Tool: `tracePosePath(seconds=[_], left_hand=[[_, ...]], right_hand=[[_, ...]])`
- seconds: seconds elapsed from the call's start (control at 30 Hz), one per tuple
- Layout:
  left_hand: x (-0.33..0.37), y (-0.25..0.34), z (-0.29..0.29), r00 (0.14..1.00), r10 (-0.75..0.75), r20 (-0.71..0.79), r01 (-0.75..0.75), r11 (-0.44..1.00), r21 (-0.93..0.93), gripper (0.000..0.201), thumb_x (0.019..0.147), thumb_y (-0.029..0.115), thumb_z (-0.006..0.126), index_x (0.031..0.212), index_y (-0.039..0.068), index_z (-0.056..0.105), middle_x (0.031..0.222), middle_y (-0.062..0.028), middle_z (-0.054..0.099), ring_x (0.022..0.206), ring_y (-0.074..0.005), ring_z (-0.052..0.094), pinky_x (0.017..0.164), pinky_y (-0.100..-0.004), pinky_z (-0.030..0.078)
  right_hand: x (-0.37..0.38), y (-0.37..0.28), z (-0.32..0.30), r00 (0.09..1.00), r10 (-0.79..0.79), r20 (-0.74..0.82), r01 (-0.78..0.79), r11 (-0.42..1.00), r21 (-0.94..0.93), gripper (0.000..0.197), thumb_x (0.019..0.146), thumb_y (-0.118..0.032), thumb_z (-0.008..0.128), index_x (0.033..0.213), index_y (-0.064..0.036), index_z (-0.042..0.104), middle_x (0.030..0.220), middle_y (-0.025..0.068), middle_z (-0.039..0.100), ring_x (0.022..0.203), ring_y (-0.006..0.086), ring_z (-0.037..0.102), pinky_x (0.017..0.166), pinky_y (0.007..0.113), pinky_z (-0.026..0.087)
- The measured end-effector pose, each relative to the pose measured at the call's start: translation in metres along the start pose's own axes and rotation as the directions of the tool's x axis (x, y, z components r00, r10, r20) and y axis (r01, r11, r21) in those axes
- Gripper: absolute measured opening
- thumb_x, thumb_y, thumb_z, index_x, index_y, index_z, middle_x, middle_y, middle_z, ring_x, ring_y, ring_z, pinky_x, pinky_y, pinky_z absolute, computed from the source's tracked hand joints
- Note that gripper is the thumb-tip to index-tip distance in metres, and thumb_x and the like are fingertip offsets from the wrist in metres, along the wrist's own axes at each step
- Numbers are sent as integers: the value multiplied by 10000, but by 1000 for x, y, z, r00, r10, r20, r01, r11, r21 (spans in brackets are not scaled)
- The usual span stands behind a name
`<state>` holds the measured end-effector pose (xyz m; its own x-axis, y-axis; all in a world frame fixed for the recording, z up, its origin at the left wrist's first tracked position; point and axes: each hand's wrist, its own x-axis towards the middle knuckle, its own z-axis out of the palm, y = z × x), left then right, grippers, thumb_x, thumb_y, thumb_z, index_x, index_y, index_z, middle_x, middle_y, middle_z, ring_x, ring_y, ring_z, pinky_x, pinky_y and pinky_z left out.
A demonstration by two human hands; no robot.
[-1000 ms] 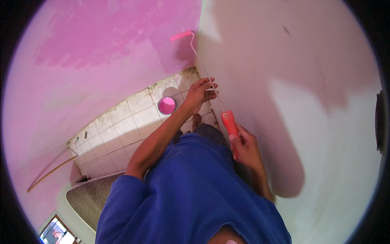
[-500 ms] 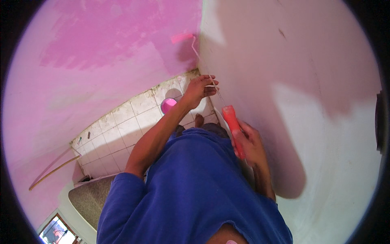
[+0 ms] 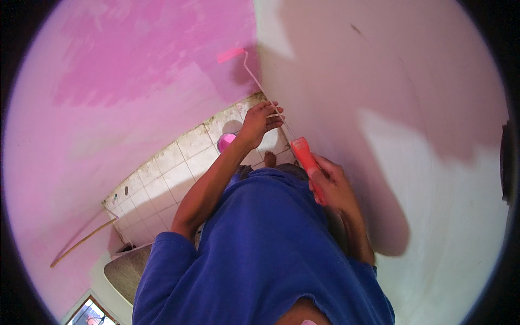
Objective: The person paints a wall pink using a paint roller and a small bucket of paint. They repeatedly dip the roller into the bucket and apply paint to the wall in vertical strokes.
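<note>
My right hand is closed around the red handle of a paint roller. From the handle a long thin rod runs up and away to the pink roller head, which is against the pink wall close to the corner. Partway along that rod, my left hand has its bent fingers loosely around it. Below the left hand, partly behind its wrist, a round container of pink paint stands on the tiled floor.
A pale wall rises close on my right. White floor tiles run along the pink wall's foot. A thin stick leans at the left, near a dark speckled slab. My bare foot shows below.
The whole view has turned slightly. The roller head is a little farther left in the picture, still near the corner, and the handle has shifted slightly up and left. Both hands keep their hold.
</note>
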<state>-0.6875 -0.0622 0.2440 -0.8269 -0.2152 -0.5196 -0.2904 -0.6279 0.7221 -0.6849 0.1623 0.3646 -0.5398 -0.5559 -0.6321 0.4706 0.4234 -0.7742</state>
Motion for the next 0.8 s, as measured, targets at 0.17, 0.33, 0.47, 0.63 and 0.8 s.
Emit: tracePosePath(seconds=[0.17, 0.33, 0.47, 0.63, 0.8], left_hand=[[-3, 8, 5, 1000, 16, 25, -17, 1000, 26, 240, 934, 155, 481, 1125, 9, 492, 996, -103, 600, 840, -196, 615, 774, -313, 520], [0, 2, 4, 1000, 5, -17, -5, 1000, 10, 244, 938, 158, 474, 1131, 9, 494, 1012, -101, 593, 848, -192, 604, 781, -314, 516], [12, -1, -8, 998, -13, -55, 14, 1000, 18, 238, 933, 151, 476, 1124, 9, 489, 984, -105, 599, 838, -199, 613, 768, -312, 521], [-7, 15, 6, 1000, 14, 27, -15, 999, 46, 278, 946, 163, 464, 1176, 9, 493, 1046, -93, 581, 872, -188, 588, 794, -316, 510], [30, -3, -20, 999, -44, -29, 44, 999, 15, 249, 917, 135, 473, 1130, 8, 492, 997, -100, 584, 857, -213, 603, 772, -327, 522]], right_hand=[[-6, 0, -10, 1000, -23, 6, 23, 1000, 7, 420, 924, -177, 504, 1325, -62, 461, 648, 18, 518, 443, 81, 463, 394, 231, 395], [-2, 1, -13, 997, -70, 40, 72, 995, -70, 429, 923, -173, 506, 1336, -68, 453, 646, 15, 513, 440, 79, 460, 390, 228, 385], [15, 2, -6, 998, -45, 50, 46, 999, -9, 426, 925, -169, 496, 1332, -54, 450, 644, 16, 511, 439, 80, 461, 392, 227, 387], [-14, -10, -9, 1000, -22, 11, 21, 998, 51, 408, 927, -186, 495, 1303, -32, 465, 647, 17, 511, 439, 81, 461, 391, 230, 391], [30, 5, 2, 998, -57, 10, 57, 998, 6, 338, 920, -196, 509, 1208, -20, 531, 633, 21, 513, 431, 84, 460, 383, 239, 387]])
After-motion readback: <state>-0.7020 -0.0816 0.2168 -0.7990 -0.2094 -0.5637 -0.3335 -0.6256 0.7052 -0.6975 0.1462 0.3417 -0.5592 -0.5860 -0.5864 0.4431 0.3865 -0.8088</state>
